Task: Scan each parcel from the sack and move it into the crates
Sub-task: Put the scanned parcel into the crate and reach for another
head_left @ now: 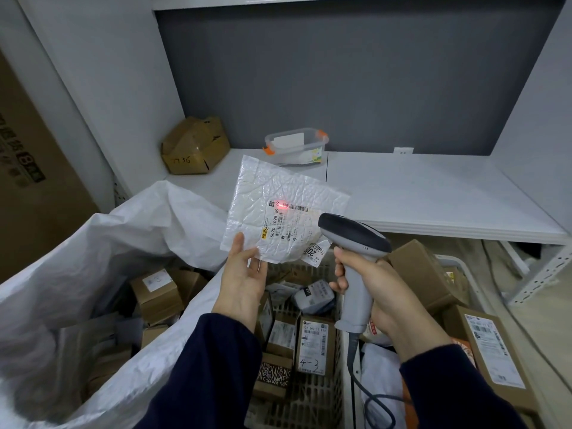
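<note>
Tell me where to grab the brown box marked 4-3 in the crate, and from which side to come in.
Take the brown box by its upper end, coming down from above. It stands on end, labelled face showing, with another box close on its left and the crate wall close on its right, so its sides look blocked. Pinch front and back near the top edge.

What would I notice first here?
The red scan light glows on the crinkled white plastic mailer, held up in the middle by the left hand. Just right of it, the right hand grips a grey pistol-shaped barcode scanner. Lower left gapes a big white woven sack of brown boxes.
</note>
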